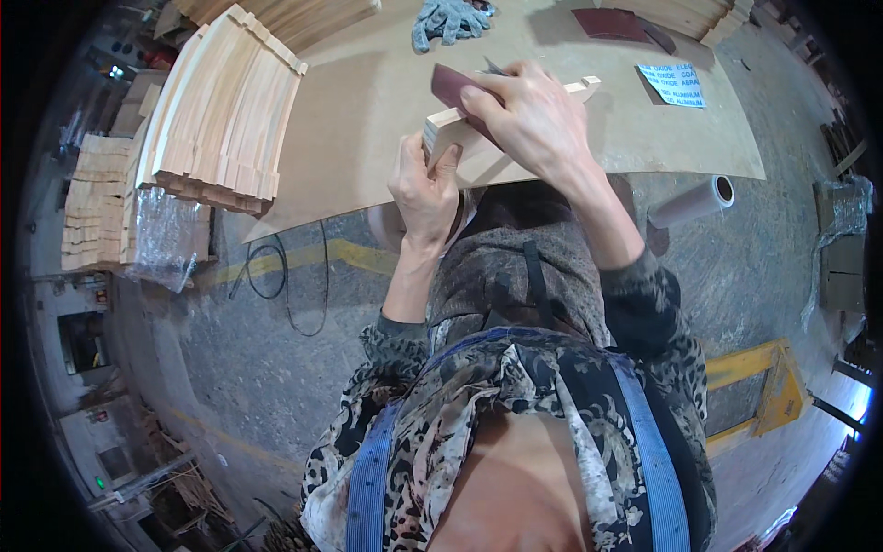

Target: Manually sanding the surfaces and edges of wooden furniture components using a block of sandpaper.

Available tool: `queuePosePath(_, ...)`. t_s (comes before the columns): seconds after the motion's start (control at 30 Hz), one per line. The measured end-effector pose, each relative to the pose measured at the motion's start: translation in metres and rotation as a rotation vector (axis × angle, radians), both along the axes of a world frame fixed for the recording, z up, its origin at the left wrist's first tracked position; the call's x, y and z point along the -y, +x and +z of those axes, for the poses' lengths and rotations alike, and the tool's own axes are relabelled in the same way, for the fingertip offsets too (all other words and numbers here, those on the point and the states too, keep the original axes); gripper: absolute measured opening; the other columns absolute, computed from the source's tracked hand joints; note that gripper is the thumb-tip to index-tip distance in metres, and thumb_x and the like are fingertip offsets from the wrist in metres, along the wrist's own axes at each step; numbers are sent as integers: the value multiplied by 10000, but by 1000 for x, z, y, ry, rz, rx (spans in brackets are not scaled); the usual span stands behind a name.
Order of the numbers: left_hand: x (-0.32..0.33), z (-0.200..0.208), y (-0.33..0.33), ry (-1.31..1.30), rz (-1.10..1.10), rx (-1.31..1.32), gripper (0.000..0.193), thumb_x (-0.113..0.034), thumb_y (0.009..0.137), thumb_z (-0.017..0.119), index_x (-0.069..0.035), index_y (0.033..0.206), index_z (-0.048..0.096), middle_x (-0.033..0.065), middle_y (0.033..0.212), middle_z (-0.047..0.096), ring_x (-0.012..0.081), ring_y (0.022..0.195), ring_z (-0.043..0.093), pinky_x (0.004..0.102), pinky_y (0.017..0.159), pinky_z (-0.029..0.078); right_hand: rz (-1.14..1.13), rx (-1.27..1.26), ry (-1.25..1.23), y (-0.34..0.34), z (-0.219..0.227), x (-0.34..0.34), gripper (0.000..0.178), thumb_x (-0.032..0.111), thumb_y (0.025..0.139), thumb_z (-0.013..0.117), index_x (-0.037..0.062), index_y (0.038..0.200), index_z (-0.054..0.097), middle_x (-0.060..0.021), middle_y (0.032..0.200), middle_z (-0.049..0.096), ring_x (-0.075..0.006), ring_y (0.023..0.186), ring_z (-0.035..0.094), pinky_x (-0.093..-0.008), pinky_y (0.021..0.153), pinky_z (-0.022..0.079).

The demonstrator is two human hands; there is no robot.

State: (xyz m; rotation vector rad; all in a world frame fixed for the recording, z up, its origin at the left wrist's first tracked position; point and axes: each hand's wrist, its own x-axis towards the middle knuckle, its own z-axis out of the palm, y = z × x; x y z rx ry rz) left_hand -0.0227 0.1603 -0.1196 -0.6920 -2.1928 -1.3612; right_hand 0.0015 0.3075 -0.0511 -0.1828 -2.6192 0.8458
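Wooden and pale, the one stick [501,115] lay at the near edge of the desk [368,110], the left hand [425,189] closed round its near end and the right hand [529,115] clamped shut over a single sheet of dark red sandpaper [452,87] pressed on its top face. Sanding it well probably called for a firm left hold and even strokes along the grain. Countable nearby were two big stacks of sticks [221,110], one grey glove [451,20], one spare sandpaper sheet [612,23] and one roll [690,202].

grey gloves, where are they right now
In the head view the grey gloves lie at the far edge of the brown board, left of the dark red sandpaper sheet, beyond both hands.
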Motion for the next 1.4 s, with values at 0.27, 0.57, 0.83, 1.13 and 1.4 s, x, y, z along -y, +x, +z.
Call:
queuePosePath(0.27,-9,-2,-9,108,40,96,209,-92,812,659,18,941,536,159,807,585,275,694,603,355,628,474,-163,-230,9,19,-18,12,300,363,838,523,216,1048,681,-220,1009,582,-406,921,567,-472,742,494)
queuePosePath(0.57,-21,8,-28,61,134,47,211,-97,807,648,21,943,538,179,842,613,308,749,628,396,656,476,-184,-408,47,17,-29,29,298,252,783,621,180,1071,648,-179,1125,509,-362,931,520,-445,728,487)
queuePosePath(0.83,-13,2,-29,287,-72,414,262,-212,913,531,31,1011,517,128,866,591,181,790,558,318,695,449,-84,-517,-41,-16,-36,17,343,300,817,608,199,1144,631,-206,1145,519,-348,972,545,-409,750,498)
queuePosePath(1.13,1,-9,-15,314,-108,426,249,-228,947,488,6,1030,502,46,828,537,100,705,510,257,580,450,-121,-343,-65,-7,-50,-6,335,320,829,583,226,1148,624,-184,1149,523,-372,948,548,-418,743,505)
queuePosePath(1.4,44,-49,-8,-44,-161,-76,331,146,700,574,-34,975,615,87,951,620,228,907,617,307,788,492,-258,-188,257,34,-86,-41,301,306,812,616,195,1089,656,-164,1119,546,-332,963,566,-408,712,524)
